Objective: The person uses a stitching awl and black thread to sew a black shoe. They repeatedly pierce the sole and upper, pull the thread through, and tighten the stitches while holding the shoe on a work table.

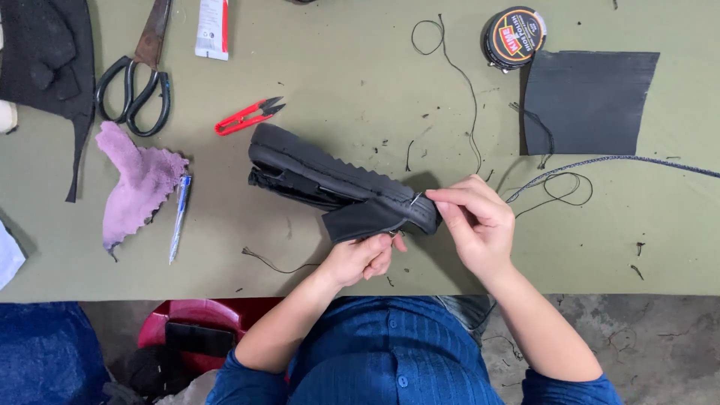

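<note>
Black and bumpy along its sole, a shoe (pixel 337 180) lies on its side in the middle of the green tabletop (pixel 360 75). One end of it rests on the tabletop and the other end is held up by two hands.

The left hand (pixel 365 259) is under the shoe. Its fingers are curled shut around a flap of black cloth (pixel 360 219) that sticks out from the shoe. The right hand (pixel 474 221) is at the end of the shoe. Its thumb and first finger are pinched tight together on something very thin. A small shiny bit, maybe a needle (pixel 415 199), pokes out of the shoe just beside those fingertips. It is too small to tell for sure.

Near the top left are big dark scissors (pixel 139 82). Just beside them lie small red snips (pixel 249 116). A purple fuzzy rag (pixel 139 184) lies to the left, and a blue pen (pixel 179 217) touches its edge. A white tube (pixel 212 28) sits at the top.

On the right side is a flat black square of material (pixel 586 101). A round tin (pixel 514 37) sits near its top corner. Loose black thread (pixel 457 75) curls over the tabletop, and a grey cord (pixel 600 161) runs off to the right. A red tub (pixel 199 319) stands on the floor below.
</note>
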